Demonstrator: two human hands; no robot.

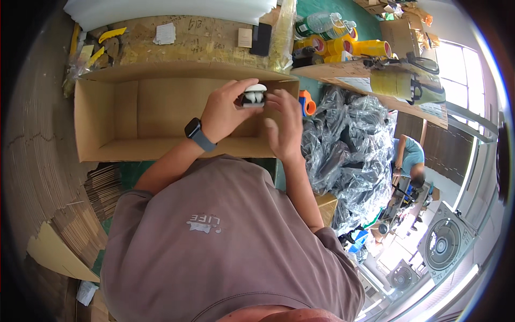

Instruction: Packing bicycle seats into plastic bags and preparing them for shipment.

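A small white and black part is pinched by the left hand above the open cardboard box. Right hand is held loose, fingertips beside it. Part could be dropped if the pinch slips.

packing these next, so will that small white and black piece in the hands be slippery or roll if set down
The small white and black piece has a rounded white top, so it may roll or tip on a flat surface. It looks like smooth hard plastic, probably a bit slippery. The left hand pinches it easily with the right hand alongside, so it seems light.
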